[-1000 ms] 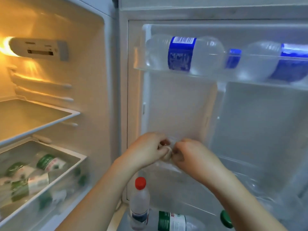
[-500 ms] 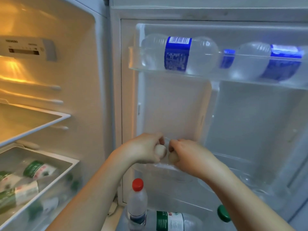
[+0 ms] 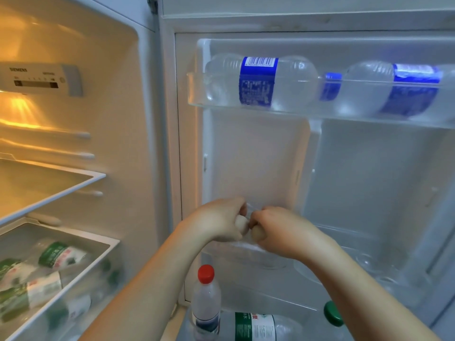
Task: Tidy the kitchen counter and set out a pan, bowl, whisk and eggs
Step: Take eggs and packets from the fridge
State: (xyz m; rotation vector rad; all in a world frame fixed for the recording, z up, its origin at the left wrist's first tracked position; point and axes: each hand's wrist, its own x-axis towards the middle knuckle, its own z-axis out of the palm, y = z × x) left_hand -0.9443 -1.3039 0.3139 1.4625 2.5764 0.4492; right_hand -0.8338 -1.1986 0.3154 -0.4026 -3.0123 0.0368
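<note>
Left hand [image 3: 219, 221] and right hand [image 3: 283, 232] each grip an egg [image 3: 241, 223], side by side.

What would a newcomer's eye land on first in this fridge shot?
Dead centre, the left hand and right hand each grip an egg, the left egg and right egg close together, in front of the open fridge door. Above them, blue-labelled water bottles lie sideways in the top door shelf; a red-capped bottle stands upright below.
</note>
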